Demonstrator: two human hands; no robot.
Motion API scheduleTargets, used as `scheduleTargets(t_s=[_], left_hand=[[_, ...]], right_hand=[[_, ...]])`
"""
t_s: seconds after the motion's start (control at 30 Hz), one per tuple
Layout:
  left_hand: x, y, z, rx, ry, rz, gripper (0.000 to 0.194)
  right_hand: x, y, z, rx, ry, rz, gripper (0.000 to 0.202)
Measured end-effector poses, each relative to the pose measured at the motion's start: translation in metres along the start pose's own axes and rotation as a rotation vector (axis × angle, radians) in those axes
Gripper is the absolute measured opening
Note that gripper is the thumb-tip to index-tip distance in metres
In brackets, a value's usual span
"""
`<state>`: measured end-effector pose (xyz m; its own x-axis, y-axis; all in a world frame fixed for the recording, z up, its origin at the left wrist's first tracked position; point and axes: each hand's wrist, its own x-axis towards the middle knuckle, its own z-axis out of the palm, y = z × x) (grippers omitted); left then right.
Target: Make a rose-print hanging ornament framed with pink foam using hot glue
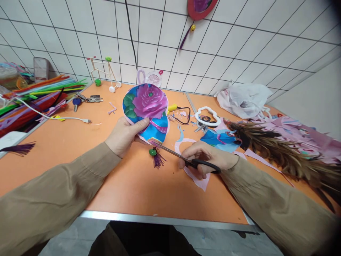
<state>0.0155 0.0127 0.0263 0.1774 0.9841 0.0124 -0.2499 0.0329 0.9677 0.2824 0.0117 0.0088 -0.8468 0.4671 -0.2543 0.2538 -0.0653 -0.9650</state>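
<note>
My left hand (128, 133) grips a gourd-shaped fabric piece (150, 101) by its lower left side, thumb on the front. The piece is blue with a large purple-pink rose, green leaves and a pale pink edge. Black-handled scissors (204, 164) are in my right hand (205, 156), their blades reaching left to the bottom edge of the piece. Just below that edge are a green bead (152, 152) and a dark purple tassel (159, 160). Under and beside my right hand lies a pink cut-out offcut (198, 179).
Blue fabric scraps (221, 140), a white cloud-shaped frame (207, 115) and brown feathers (269, 142) lie to the right. A white plastic bag (242, 99) stands at the back. Keys (87, 99), a white cable (53, 115) and colourful pipe cleaners (39, 96) are on the left.
</note>
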Motion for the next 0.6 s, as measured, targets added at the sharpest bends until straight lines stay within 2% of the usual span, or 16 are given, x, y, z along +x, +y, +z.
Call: scheduleTargets(t_s=[0.23,0.4,0.6], left_hand=[[-0.0021,-0.0031,0.0037,0.026,0.001,0.014,0.034],[-0.0032,-0.0046,0.0056,0.012,-0.016,-0.012,0.04],[-0.0029,-0.0066,0.0052,0.034,-0.018,0.0,0.041]], right_hand=[[0.0033,0.0063,0.002,0.034,0.01,-0.017,0.054],[0.0057,0.006,0.0046,0.061,0.025,-0.001,0.043],[0.0069,0.007,0.0055,0.063,0.04,-0.004,0.039]])
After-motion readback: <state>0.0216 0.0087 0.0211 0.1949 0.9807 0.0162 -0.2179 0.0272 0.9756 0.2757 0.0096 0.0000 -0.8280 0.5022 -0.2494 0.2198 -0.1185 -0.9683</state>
